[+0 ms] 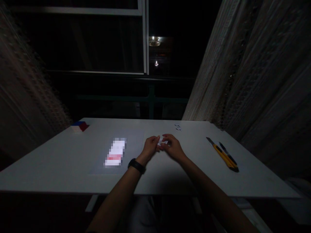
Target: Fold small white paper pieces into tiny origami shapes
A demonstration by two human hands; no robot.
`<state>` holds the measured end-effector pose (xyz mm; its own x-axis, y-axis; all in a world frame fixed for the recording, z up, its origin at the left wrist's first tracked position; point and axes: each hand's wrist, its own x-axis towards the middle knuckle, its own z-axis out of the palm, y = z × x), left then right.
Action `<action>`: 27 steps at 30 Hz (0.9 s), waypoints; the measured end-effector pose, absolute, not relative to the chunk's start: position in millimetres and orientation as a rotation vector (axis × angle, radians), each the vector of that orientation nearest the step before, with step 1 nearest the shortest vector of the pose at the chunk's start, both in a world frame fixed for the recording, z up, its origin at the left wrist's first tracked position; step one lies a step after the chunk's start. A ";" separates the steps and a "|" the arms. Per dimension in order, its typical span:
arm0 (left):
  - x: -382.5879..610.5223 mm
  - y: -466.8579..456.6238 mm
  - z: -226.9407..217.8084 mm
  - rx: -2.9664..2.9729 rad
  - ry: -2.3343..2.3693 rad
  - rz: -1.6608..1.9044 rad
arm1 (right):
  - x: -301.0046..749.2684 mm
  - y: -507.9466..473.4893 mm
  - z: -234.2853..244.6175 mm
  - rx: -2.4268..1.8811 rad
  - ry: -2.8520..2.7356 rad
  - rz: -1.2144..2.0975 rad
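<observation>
Both my hands meet over the middle of a white table (60,161). My left hand (151,146), with a black watch on its wrist, and my right hand (172,147) pinch a small white piece of paper (162,140) between their fingertips. The fingers of both hands are closed on it. The paper is held just above the tabletop. The room is dim and the paper's shape is hard to make out.
A grey mat (131,142) with a blurred white and red item (116,152) lies left of my hands. A red, white and blue block (79,126) sits at the far left corner. Two yellow and black utility knives (223,154) lie at the right. Curtains hang on both sides.
</observation>
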<state>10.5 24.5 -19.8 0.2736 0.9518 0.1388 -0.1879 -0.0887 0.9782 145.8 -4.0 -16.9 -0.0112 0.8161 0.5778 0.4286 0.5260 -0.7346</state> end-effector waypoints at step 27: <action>8.9 26.0 -18.8 1.500 0.933 1.199 | 140.2 -10.9 -14.1 -1.149 -1.742 0.116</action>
<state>8.9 26.0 -18.8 0.2228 0.9459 0.2358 -0.0034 -0.2411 0.9705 140.2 -10.9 -14.1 -0.0435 0.7336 0.6781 0.6375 0.5430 -0.5465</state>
